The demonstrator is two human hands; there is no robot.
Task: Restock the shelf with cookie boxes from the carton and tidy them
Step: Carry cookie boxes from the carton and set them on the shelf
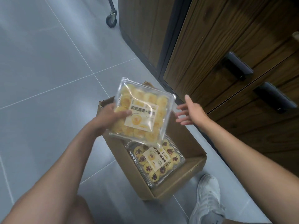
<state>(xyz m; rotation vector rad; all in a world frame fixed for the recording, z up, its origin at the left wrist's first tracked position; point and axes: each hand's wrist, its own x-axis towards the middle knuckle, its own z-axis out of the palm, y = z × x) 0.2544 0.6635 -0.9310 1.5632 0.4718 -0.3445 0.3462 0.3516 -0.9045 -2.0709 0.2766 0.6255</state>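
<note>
My left hand (110, 118) grips the left edge of a clear plastic box of plain yellow cookies (142, 110), thumb on its lid, lifted above the open brown carton (178, 180) on the floor. Inside the carton lies a second clear box of cookies with dark purple centres (158, 162), label up. My right hand (190, 112) hovers just right of the lifted box with fingers spread and straight, touching nothing.
A dark wooden cabinet (226, 46) with two black handles (237, 66) rises at the right, close to the carton. A caster wheel (111, 20) stands on the grey tiled floor (48, 78) at the top. My white shoe (208, 199) is beside the carton's near corner.
</note>
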